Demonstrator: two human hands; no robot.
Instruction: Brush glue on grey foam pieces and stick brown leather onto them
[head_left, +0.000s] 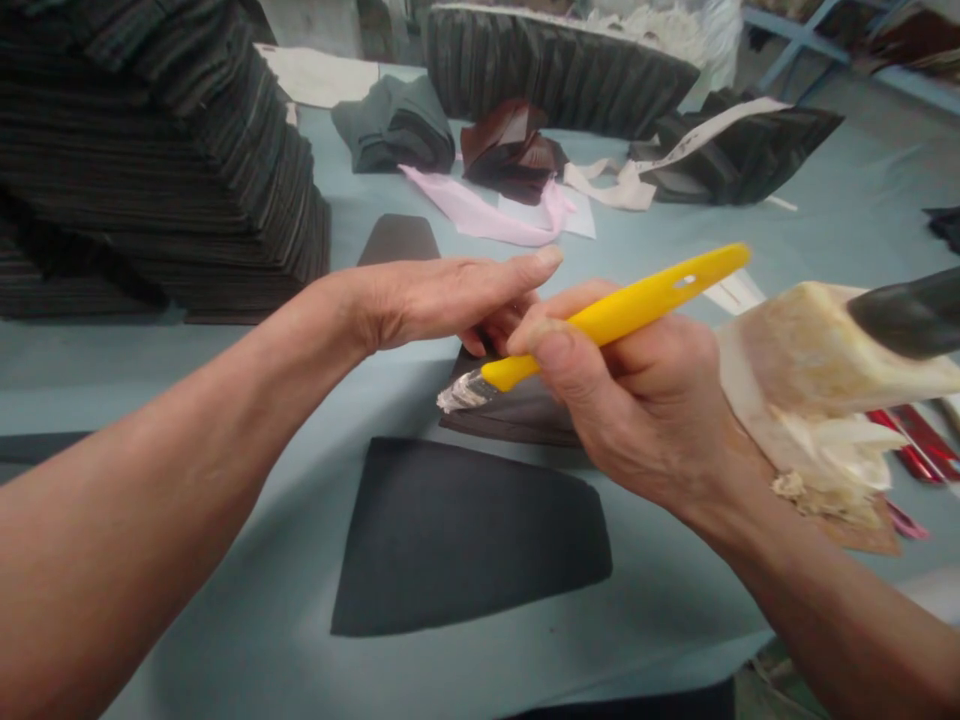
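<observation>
A yellow-handled brush (622, 310) is held in my right hand (637, 390), its bristles coated with whitish paste and pointing left. Under the bristles lies a dark brown piece (517, 412), partly covered by both hands. My left hand (457, 295) reaches over that piece from the left, thumb stretched out and fingers apart, partly behind the right hand; nothing shows in it. Nearest to me, a flat black tapered piece (472, 540) rests on the light blue table (255, 620). Another dark piece (400, 240) lies beyond my left wrist.
A tall stack of dark sheets (225, 200) rises at the left. At the right are a paste-crusted container (817, 350) with a dark handle and red tools (911, 445). Further back lie a pink strip (480, 208), folded bundles (405, 125) and a long dark row of pieces (547, 75).
</observation>
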